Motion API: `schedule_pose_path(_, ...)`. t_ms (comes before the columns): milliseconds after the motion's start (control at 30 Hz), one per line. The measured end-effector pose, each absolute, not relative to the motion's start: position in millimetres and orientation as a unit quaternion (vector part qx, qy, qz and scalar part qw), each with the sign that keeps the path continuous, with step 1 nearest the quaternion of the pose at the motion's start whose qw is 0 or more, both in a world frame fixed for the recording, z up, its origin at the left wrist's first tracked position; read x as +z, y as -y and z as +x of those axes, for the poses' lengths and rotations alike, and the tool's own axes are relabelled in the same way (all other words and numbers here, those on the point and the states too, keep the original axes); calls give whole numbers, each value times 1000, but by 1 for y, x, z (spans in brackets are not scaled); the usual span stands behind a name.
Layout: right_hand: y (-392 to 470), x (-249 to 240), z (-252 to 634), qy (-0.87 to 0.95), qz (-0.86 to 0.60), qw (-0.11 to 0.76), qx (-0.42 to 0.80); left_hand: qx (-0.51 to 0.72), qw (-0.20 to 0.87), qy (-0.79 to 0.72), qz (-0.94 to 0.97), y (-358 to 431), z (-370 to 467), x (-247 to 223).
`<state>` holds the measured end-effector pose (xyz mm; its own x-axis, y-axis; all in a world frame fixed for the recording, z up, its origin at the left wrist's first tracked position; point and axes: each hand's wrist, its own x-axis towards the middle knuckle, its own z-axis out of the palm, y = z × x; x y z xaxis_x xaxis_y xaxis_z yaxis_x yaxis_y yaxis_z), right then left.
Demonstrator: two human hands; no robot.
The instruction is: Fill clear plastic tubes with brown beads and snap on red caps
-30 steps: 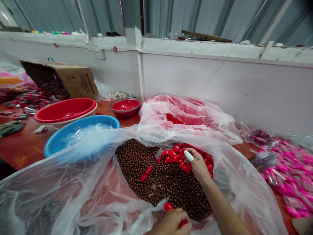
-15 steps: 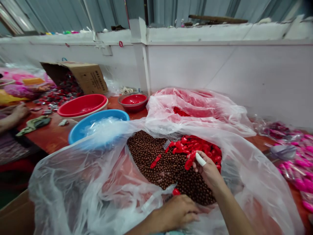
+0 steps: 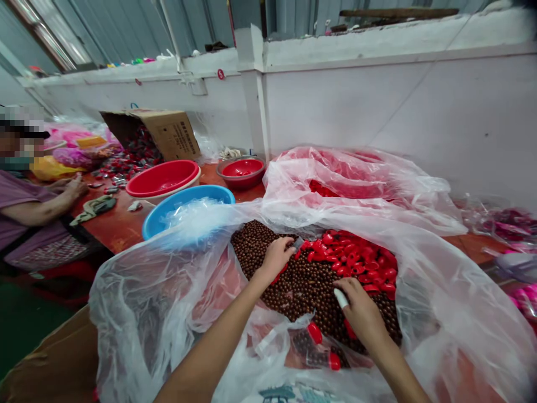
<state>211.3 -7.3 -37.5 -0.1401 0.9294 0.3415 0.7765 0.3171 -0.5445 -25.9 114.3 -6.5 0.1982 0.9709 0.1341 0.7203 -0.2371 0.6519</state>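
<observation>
Brown beads (image 3: 300,291) lie in a wide, open clear plastic bag (image 3: 146,296). A pile of red plastic pieces (image 3: 361,257) rests on them at the right. My left hand (image 3: 279,254) reaches over the back of the beads, its fingers bent beside a small clear item at the pile's left edge; what its fingertips hold is too small to tell. Over the right part of the beads is my right hand (image 3: 356,305), with a white cover on one finger and a red piece partly visible beneath it. Two clear containers with red ends (image 3: 314,333) lie at the front.
Blue basin (image 3: 155,215), red basin (image 3: 163,178) and a smaller bowl (image 3: 241,170) stand behind left. A tipped carton (image 3: 176,137) spills small parts. Another person (image 3: 37,212) sits at the left. Pink items (image 3: 526,302) lie at the right.
My left hand has moved from the front edge up to the back of the beads. My right hand has lowered, and the red piece is no longer held up. The view has shifted left.
</observation>
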Motion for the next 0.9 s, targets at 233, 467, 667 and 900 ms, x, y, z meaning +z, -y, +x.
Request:
schedule_pose_path(233, 19, -41, 211, 751, -584, 279, 134, 238, 282, -534, 761, -120, -13, -4)
schedule_pose_path(467, 32, -53, 227, 767, -576, 262, 103, 236, 361, -546, 718, -69, -21, -9)
schedule_pose_path(667, 54, -54, 232, 755, -612, 224, 74, 247, 374, -612, 652, -52, -15, -31)
schedule_pose_path(900, 79, -54, 233, 725, -648, 174, 154, 260, 462, -574, 624, -45, 4, -42)
